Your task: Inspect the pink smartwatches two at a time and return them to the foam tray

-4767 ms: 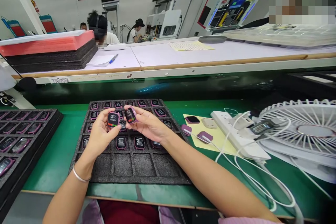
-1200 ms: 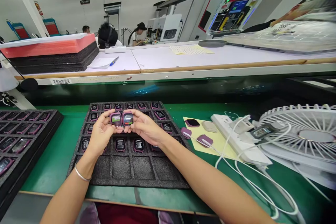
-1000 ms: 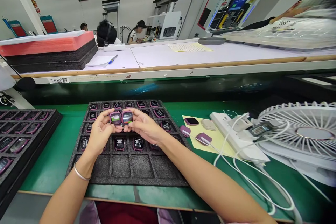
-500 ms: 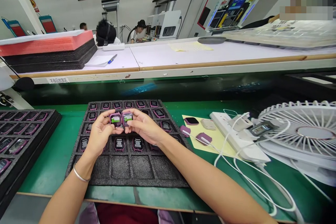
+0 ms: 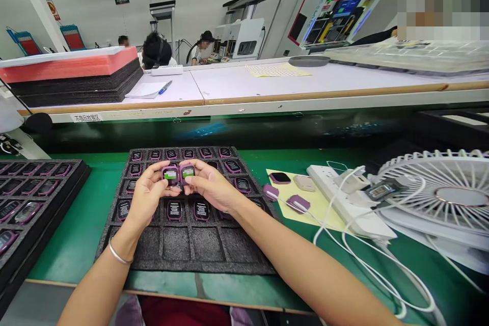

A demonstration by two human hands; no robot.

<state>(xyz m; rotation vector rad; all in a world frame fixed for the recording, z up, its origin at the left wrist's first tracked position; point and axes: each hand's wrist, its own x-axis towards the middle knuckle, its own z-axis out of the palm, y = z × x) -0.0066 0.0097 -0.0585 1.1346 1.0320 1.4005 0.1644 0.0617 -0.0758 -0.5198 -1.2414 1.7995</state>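
My left hand [image 5: 150, 189] pinches a purple-rimmed smartwatch body [image 5: 170, 175] between thumb and fingers. In my right hand [image 5: 206, 182] is a second purple smartwatch body [image 5: 187, 173], held right beside the first. Both screens face me and are lit with a green band. The two watches hang over a dark grey foam tray [image 5: 176, 244], whose rear pockets hold several more purple watches with lit text screens, such as one watch [image 5: 174, 210] just below my hands. The pockets of the front row have no watches in them. My forearms hide parts of the tray.
Another foam tray of watches [image 5: 46, 209] lies at the left. To the right, purple pieces [image 5: 298, 204] rest on yellow paper [image 5: 284, 209] near a white power strip [image 5: 344, 204], looping white cables and a white fan [image 5: 454, 193]. A raised shelf [image 5: 244, 81] runs behind.
The watch in my right hand has turned its screen more squarely toward me. Both hands stay in about the same place, and the whole view has shifted slightly.
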